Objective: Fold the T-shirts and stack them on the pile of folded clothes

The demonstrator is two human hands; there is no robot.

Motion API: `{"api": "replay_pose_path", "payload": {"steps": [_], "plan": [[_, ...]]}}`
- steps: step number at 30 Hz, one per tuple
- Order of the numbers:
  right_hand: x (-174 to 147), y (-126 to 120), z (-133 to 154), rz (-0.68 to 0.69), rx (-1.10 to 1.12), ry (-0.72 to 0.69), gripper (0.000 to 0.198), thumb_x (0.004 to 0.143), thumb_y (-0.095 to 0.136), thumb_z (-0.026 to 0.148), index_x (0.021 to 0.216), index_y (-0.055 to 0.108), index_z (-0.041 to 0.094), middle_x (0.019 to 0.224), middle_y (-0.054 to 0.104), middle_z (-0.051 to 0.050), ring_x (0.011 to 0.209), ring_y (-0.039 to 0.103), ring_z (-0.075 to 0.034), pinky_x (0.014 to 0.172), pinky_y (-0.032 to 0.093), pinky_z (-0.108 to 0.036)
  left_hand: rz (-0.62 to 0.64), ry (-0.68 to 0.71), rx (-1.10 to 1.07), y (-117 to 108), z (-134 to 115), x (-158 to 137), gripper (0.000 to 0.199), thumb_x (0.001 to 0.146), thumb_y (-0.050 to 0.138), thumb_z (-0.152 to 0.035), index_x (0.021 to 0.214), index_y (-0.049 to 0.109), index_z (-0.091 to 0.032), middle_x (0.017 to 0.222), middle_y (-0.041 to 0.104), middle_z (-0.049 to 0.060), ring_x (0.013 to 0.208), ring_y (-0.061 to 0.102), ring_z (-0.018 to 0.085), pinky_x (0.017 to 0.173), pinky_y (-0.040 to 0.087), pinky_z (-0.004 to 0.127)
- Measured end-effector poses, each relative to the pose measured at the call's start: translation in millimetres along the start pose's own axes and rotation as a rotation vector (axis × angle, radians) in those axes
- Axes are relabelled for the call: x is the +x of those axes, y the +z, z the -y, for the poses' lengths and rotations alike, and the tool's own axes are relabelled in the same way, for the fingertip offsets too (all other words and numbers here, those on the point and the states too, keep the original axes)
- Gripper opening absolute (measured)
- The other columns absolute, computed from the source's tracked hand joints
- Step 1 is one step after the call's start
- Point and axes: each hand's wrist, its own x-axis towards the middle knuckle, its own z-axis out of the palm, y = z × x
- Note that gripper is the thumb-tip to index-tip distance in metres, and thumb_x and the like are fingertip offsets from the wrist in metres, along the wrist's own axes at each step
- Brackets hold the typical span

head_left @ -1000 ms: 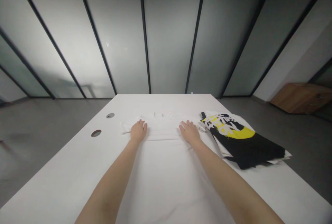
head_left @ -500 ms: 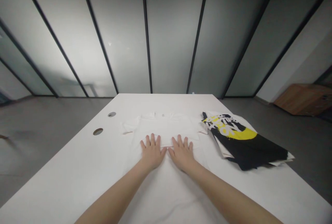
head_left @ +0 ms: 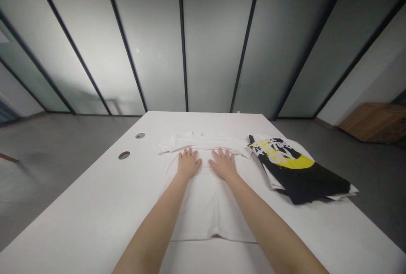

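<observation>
Head view has the left hand [head_left: 189, 164] and right hand [head_left: 223, 165] palms-down, fingers apart, gripping nothing, having just pushed the white shirt [head_left: 198, 206] toward the table's [head_left: 76, 227] far edge, its hem [head_left: 188, 240] now showing, cloth bunched below the collar [head_left: 198, 134], less smooth.

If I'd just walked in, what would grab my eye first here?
Probably the black-and-yellow cloth, lying on the right side of the table. Next come the left arm and right arm, stretched over a white shirt in the middle. Beyond the table, tall frosted panels span the background.
</observation>
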Motion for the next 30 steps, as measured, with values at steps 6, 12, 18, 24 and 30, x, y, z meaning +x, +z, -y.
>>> {"api": "replay_pose_path", "payload": {"steps": [6,12,18,24,30], "plan": [[-30.4,0.3,-11.1,-0.19,0.078,-0.018,0.05,0.11,0.032,0.04,0.146,0.063,0.023,0.162,0.052,-0.009,0.153,0.037,-0.029,0.126,0.02,-0.045,-0.107,-0.041,-0.076,-7.7,11.6,-35.9,0.042,0.108,0.039,-0.034,0.14,0.065,-0.022,0.156,0.058,0.009,0.148,0.048,0.026,0.124,0.035,0.046],[-68.1,4.1,-9.1,-0.126,0.055,-0.063,0.05,0.108,0.038,0.042,0.15,0.06,0.025,0.163,0.051,-0.009,0.153,0.037,-0.031,0.125,0.022,-0.046,-0.058,0.004,-0.015,-6.2,5.6,-72.4,0.043,0.107,0.044,-0.039,0.143,0.063,-0.024,0.16,0.054,0.011,0.151,0.044,0.031,0.125,0.033,0.052],[-87.1,7.4,-14.3,0.027,0.005,-0.02,0.067,0.105,0.045,0.057,0.165,0.04,0.03,0.176,0.025,-0.01,0.161,0.021,-0.041,0.126,0.014,-0.058,-0.022,0.02,0.02,-5.3,11.6,-85.1,0.052,0.108,0.041,-0.044,0.155,0.053,-0.025,0.166,0.046,0.012,0.154,0.039,0.033,0.125,0.032,0.053],[-89.7,4.2,-44.8,0.026,0.014,0.037,0.063,0.108,0.041,0.048,0.166,0.039,0.022,0.175,0.026,-0.015,0.161,0.023,-0.037,0.127,0.017,-0.05,-0.022,-0.079,0.061,-10.5,39.9,-89.0,0.055,0.109,0.037,-0.041,0.157,0.052,-0.019,0.166,0.045,0.016,0.153,0.041,0.037,0.123,0.035,0.054],[-89.3,3.8,-49.1,0.001,0.052,0.034,0.06,0.108,0.045,0.042,0.163,0.045,0.019,0.173,0.029,-0.018,0.16,0.025,-0.038,0.127,0.018,-0.05,0.003,-0.094,0.093,-13.1,31.2,-93.7,0.059,0.108,0.042,-0.046,0.158,0.051,-0.016,0.168,0.04,0.02,0.155,0.037,0.039,0.124,0.033,0.055]]}}
